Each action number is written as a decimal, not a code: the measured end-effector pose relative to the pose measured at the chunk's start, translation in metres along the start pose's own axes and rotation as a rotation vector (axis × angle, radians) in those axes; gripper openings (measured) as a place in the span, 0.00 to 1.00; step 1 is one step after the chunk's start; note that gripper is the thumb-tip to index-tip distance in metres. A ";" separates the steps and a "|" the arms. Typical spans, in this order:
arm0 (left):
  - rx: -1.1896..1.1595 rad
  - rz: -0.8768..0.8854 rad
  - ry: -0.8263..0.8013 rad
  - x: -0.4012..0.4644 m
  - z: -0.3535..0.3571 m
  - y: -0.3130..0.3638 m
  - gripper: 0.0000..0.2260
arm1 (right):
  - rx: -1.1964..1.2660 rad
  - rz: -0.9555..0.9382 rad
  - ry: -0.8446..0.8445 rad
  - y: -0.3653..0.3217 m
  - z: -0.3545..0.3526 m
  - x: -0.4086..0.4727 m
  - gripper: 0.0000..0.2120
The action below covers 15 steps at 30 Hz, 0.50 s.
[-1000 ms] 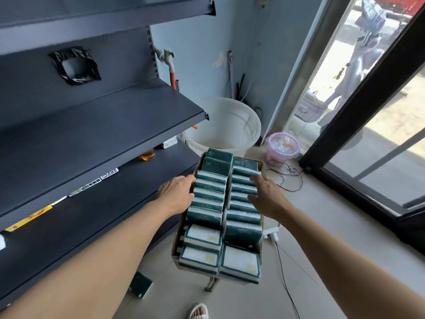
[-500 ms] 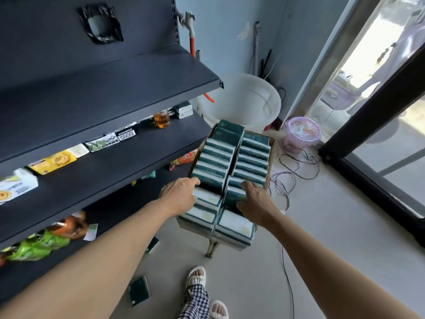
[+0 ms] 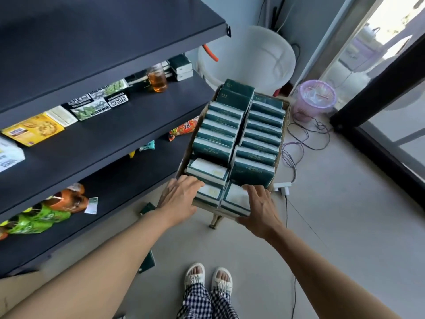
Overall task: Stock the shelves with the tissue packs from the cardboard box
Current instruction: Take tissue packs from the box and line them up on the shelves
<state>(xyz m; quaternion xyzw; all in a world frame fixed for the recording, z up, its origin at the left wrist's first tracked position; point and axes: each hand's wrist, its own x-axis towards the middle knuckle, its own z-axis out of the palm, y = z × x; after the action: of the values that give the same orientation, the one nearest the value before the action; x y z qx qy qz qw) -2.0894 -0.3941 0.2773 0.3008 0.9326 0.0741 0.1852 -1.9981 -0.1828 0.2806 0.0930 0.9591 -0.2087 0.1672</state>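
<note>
Both hands at the near end of the cardboard box [image 3: 285, 116]

Left hand [image 3: 178, 199] lay with relaxed fingers on one flat tissue pack [image 3: 208, 194]; right hand [image 3: 258, 207] spread over its neighbour [image 3: 234, 199] (neither gripped). Best to pinch each pack's edges, then lift straight.

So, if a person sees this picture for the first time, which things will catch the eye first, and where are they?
First, the cardboard box in the middle, packed with two rows of dark green tissue packs. At its near end the left hand and the right hand rest on the white-topped packs. To the left, dark shelves hold snack packets and a cup of amber drink.
</note>
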 end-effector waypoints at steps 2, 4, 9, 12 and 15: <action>0.040 0.042 0.007 0.004 0.010 -0.001 0.29 | -0.048 -0.001 0.017 0.001 0.010 0.001 0.41; 0.079 0.085 0.013 0.008 0.018 -0.003 0.32 | -0.104 -0.005 0.025 0.001 0.018 0.004 0.40; 0.153 0.128 0.028 0.026 0.019 -0.003 0.34 | -0.158 0.005 0.078 0.000 0.023 0.014 0.28; 0.115 0.139 0.077 0.040 0.008 -0.003 0.26 | -0.091 0.029 0.128 -0.001 0.014 0.021 0.18; 0.023 0.121 0.192 0.053 -0.003 -0.006 0.19 | -0.052 0.057 0.201 0.001 0.005 0.030 0.16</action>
<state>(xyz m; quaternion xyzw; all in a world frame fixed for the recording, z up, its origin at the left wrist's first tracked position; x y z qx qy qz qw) -2.1342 -0.3678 0.2628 0.3504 0.9269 0.1028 0.0868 -2.0239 -0.1807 0.2652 0.1363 0.9731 -0.1686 0.0782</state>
